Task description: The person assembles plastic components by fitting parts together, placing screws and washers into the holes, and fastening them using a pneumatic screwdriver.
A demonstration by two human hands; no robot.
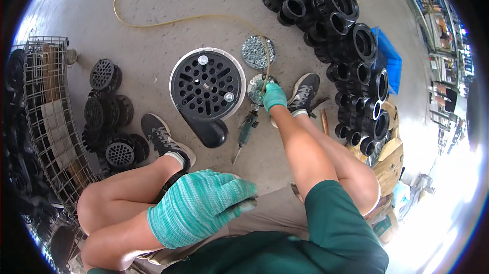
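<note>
- Although the round drain cover (pixel 206 83) lies holes-up in the middle of the scene, just beyond the left shoe (pixel 163 134), the work on it looks partway along rather than finished.
- What seems done: a curved black pipe (pixel 211 134) sticks out from beneath its near side, and two shiny round pieces sit on its top, the far piece (pixel 203 59) and the near-right piece (pixel 229 97); whether either is fastened cannot be told.
- What seems left, as a judgement: any fixing with the green power tool (pixel 247 127), which lies on the floor out of both hands, its bit pointing to the near side.
- The right hand (pixel 275 97), in a green glove, reaches into the near dish (pixel 249 91), right of the cover; its grip is hidden, so I cannot tell whether it holds anything.
- The left hand (pixel 201 208), also gloved, hangs over the lap with fingers partly curled; I cannot tell whether its grip is empty.
- Small metal parts (pixel 257 52) fill the far dish, so supplies look ample.
- More black covers (pixel 103 74) stand in stacks at left, and black pipe fittings (pixel 361 42) line the right, apparently awaiting use.
</note>
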